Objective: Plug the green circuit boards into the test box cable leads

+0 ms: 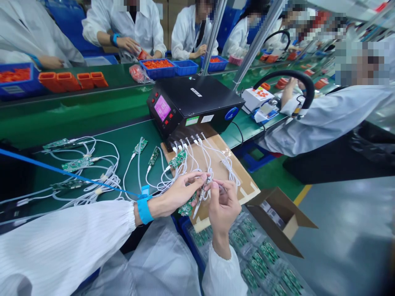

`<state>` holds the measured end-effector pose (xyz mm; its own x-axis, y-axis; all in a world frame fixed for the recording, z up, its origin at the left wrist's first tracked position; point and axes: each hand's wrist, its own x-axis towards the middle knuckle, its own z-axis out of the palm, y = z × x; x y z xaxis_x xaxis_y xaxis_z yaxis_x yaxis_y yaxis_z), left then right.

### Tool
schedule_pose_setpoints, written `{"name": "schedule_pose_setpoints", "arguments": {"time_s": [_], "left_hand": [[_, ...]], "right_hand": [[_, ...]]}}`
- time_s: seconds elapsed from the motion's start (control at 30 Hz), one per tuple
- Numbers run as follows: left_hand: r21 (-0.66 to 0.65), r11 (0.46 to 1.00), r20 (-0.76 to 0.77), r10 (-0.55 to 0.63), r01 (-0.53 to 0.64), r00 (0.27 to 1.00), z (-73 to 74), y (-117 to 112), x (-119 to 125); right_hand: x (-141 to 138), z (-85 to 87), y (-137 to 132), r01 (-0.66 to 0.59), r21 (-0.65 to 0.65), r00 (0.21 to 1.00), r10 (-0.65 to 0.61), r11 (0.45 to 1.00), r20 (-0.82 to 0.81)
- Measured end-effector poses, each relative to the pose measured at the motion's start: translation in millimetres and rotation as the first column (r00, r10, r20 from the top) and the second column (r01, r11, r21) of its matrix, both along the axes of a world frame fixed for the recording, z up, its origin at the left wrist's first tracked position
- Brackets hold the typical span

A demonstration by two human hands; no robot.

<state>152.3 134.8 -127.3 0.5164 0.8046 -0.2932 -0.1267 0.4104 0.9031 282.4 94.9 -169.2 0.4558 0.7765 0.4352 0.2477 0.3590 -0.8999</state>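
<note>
My left hand [182,191] is closed, wearing a blue wrist strap [145,209]. A green circuit board [186,209] shows below its palm, against the curled fingers. The left thumb and forefinger meet at a small cable end, partly hidden. Beside it, my right hand [224,203] is closed, its thumb and forefinger pinching a thin white cable [202,195]. White cables run from both hands' area up to the front of a black test box [197,100] with a lit pink screen. Another green board [177,158], plugged into a cable, lies just beyond my left hand.
Several cabled boards [77,163] lie at left amid tangled white cables. Under the cables is a brown mat [247,187]. Trays of boards [259,263] and an open carton [282,218] sit below right. Co-workers sit behind a green conveyor [77,113] with orange parts.
</note>
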Motion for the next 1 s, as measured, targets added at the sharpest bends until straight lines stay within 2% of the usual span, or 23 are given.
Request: {"name": "schedule_pose_setpoints", "arguments": {"time_s": [0.13, 0.3, 0.43, 0.6, 0.8, 1.0], "left_hand": [[-0.006, 1.000, 0.029, -0.010, 0.010, 1.000, 0.8, 0.3, -0.2], [-0.041, 0.999, 0.104, -0.027, 0.031, 0.994, -5.1, 1.6, -2.3], [-0.057, 0.997, 0.095, -0.047, 0.052, 0.994, -8.1, 2.7, -3.9], [-0.063, 0.997, 0.077, -0.038, 0.043, 0.996, -4.3, 2.9, -2.9], [-0.051, 0.998, 0.021, -0.042, 0.043, 0.999, -1.0, 2.2, -3.2], [-0.011, 0.998, 0.031, -0.058, 0.058, 0.998, -3.2, 3.4, -2.3]], "right_hand": [[-0.2, 0.8, -0.5, 0.000, 0.010, 1.000, 0.000, 1.000, 0.008], [-1.1, 5.7, -1.3, 0.005, 0.001, 1.000, -0.005, 1.000, 0.006], [-2.5, 8.6, -1.0, -0.012, 0.016, 1.000, 0.012, 1.000, -0.002], [-5.5, 8.0, 0.4, 0.015, -0.007, 1.000, -0.015, 1.000, 0.007], [-1.3, 6.3, 1.8, -0.059, -0.011, 0.998, 0.059, 0.998, -0.016], [-0.9, 8.4, -0.3, -0.022, -0.005, 1.000, 0.022, 1.000, 0.015]]}}
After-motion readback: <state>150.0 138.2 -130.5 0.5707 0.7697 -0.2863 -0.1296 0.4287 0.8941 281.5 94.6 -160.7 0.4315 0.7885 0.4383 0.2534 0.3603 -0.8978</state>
